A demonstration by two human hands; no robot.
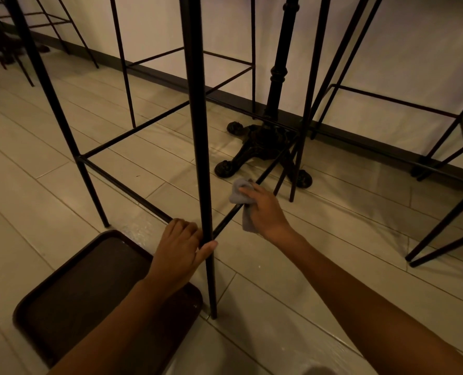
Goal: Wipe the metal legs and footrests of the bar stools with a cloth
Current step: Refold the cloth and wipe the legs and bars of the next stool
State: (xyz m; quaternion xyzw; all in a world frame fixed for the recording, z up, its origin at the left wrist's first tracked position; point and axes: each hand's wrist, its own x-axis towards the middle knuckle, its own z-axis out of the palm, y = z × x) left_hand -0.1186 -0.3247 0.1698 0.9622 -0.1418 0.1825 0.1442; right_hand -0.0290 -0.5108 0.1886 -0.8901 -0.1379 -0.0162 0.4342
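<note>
Left hand: my left hand (180,250) is curled round the near leg (198,131) of the bar stool I'm working on, thumb on one side and fingers on the other, just where the footrest rails meet it. It steadies the frame, I'd say.
Tray: a brown tray (70,280) lies on the floor (306,266) under my left forearm, close to the foot of that leg. It could get nudged if I shift.
Right hand: my right hand (265,212) pinches the grey cloth (238,194) and presses it onto the right-side footrest rail (268,169).
Cloth: bunched over the rail's nearer half, one tail hanging below my palm.
Progress: mid-wipe on one rail. I judge the rail's far stretch is still to do. The dark metal doesn't show which other bars are already clean.
Left to do: probably the other rails and legs of this stool, then the other stools.
In the way: the ornate black table base (263,147) sits just beyond the rail's far end, crowding the far corner of the stool.
Further off: another stool (441,224) stands to the right, more stools (79,32) far left, all along the dark baseboard (154,73).
</note>
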